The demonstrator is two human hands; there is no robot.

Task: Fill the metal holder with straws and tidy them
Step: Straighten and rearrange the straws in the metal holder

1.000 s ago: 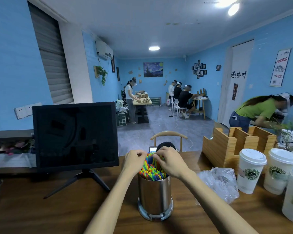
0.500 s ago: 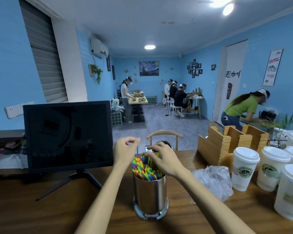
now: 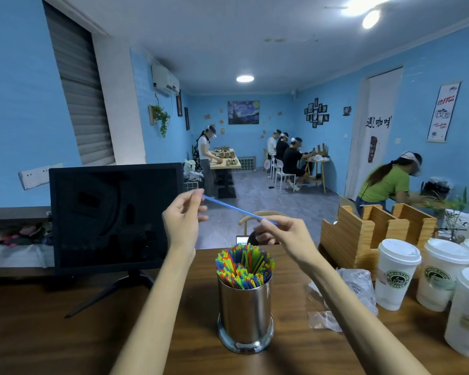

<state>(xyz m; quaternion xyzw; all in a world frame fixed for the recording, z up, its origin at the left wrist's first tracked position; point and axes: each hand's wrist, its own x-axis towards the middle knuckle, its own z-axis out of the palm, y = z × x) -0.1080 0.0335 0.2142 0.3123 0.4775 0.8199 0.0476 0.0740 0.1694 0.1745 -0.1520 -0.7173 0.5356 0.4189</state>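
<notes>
Hands [image 3: 184,217] [image 3: 283,232] now lifted, blue straw [image 3: 236,210] pulled from holder [image 3: 245,312].

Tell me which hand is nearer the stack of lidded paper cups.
Right. The right hand, pinching one end of the blue straw, is above the metal holder toward the paper cups; the left hand holds the other end, toward the monitor.

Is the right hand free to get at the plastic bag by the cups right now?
Probably not at once. The right hand pinches one end of a blue straw, the left hand the other. The bag lies uncovered just below the right forearm.
</notes>
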